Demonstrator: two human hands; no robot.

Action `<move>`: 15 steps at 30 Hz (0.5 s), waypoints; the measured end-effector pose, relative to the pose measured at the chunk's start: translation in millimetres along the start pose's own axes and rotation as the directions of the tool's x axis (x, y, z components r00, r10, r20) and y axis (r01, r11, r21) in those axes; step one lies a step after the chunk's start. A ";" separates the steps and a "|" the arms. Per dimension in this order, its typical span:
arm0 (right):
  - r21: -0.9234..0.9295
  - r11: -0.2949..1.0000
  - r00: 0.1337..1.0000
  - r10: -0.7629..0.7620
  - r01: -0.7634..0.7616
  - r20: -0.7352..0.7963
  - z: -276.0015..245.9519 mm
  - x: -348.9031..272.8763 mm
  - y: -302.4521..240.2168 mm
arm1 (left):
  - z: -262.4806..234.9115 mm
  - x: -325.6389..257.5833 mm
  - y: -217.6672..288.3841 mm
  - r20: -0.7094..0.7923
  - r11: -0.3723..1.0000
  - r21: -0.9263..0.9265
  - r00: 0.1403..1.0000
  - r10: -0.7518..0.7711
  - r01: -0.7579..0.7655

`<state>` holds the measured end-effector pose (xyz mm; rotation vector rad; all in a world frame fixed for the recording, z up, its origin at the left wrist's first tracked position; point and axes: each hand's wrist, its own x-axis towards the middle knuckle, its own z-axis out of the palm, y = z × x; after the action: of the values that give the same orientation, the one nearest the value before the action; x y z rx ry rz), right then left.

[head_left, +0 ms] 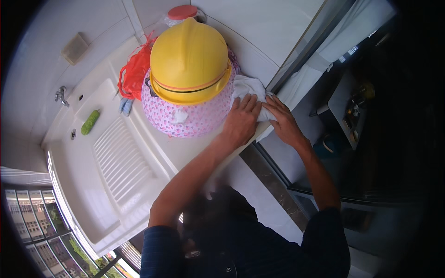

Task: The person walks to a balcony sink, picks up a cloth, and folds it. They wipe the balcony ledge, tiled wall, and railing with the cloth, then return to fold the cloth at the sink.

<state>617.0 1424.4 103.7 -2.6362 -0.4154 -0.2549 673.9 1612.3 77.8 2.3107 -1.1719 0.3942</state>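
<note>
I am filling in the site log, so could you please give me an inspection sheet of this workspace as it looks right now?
Surface: white washing sink unit with a ribbed washboard slope, set against white tiled walls.
Job's things: white cloth lying on the sink's edge, with both hands pressed flat on it.
Clutter: yellow hard hat on top of a pink patterned basin; red net bag behind it; green brush in the sink; red-lidded container in the corner.
Grippers: left hand and right hand side by side, palms down on the cloth.
Cables: nothing seen.
Surroundings: wall tap; window at lower left overlooking buildings; dark room at right.
</note>
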 end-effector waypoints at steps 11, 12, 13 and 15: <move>-0.198 0.936 0.951 -0.263 0.292 0.162 41.1 -72.8 -107.7 | -56.1 -162.2 58.3 -0.098 0.988 0.043 0.985 -0.144 0.148; -0.161 0.919 0.925 -0.328 0.360 0.193 48.2 -73.3 -115.3 | -62.3 -175.3 59.4 -0.102 0.982 0.071 0.981 -0.167 0.175; -0.160 0.896 0.903 -0.383 0.415 0.195 54.9 -71.9 -125.4 | -72.5 -190.8 60.6 -0.101 0.976 0.100 0.978 -0.185 0.195; -0.144 0.859 0.865 -0.463 0.492 0.191 70.9 -63.7 -151.5 | -91.6 -225.9 66.9 -0.114 0.944 0.129 0.950 -0.290 0.303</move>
<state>514.8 1570.5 87.7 -2.7019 -1.1600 -0.2609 485.4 1780.4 68.1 2.5147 -0.7538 0.4824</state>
